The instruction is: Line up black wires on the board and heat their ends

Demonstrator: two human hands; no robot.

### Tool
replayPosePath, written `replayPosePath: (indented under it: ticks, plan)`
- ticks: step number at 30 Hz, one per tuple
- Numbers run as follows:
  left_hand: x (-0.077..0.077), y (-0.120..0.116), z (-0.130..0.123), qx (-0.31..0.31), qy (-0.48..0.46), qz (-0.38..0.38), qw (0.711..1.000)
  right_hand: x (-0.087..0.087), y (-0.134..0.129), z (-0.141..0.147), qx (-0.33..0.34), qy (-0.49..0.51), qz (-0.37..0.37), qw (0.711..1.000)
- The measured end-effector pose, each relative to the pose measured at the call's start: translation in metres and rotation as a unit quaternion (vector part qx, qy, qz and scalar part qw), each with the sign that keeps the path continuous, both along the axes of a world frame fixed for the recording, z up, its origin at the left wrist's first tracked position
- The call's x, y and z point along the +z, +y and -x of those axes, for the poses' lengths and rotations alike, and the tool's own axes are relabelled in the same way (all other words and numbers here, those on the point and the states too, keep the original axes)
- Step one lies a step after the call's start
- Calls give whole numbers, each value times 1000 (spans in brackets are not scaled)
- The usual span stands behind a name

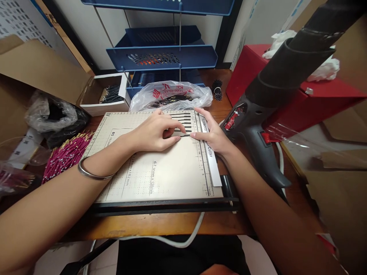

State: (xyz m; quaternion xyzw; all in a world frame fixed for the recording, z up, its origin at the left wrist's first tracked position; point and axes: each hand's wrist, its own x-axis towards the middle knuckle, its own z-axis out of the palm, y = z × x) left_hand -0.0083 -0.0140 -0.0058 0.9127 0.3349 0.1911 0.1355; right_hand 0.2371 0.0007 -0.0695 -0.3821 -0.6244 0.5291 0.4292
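Observation:
A cream paper cutter (172,172) printed with a ruled grid lies flat on the table. Several short black wire pieces (180,117) sit in spaced rows near its upper right edge. My left hand (157,131) rests on the board, thumb and forefinger bent around the left end of the lowest black wire piece (186,135); its other fingers are partly hidden. At that piece's right end is the thumb of my right hand (212,133). The right forefinger stretches apart toward the board's top corner, over the cutter's right edge.
Behind the cutter are a plastic bag (172,93) of dark wires, a white box (106,91) and a blue rack (163,57). Magenta wires (69,154) lie left. A heat gun (255,122) and a red box (323,95) stand right. A grey cable (186,242) loops in front.

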Motion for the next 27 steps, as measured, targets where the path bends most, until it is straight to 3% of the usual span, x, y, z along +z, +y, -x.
replayPosePath:
  ticks: [9, 19, 27]
  plan:
    - [1, 0, -1, 8, 16, -17, 1000, -3, 4, -1, -1, -16, -23, 1000]
    - [1, 0, -1, -7, 13, -44, 999, 20, -31, 1, -75, -149, -121, 979]
    - [0, -1, 0, -11, 6, -38, 999, 20, -31, 0, -75, -163, -174, 968]
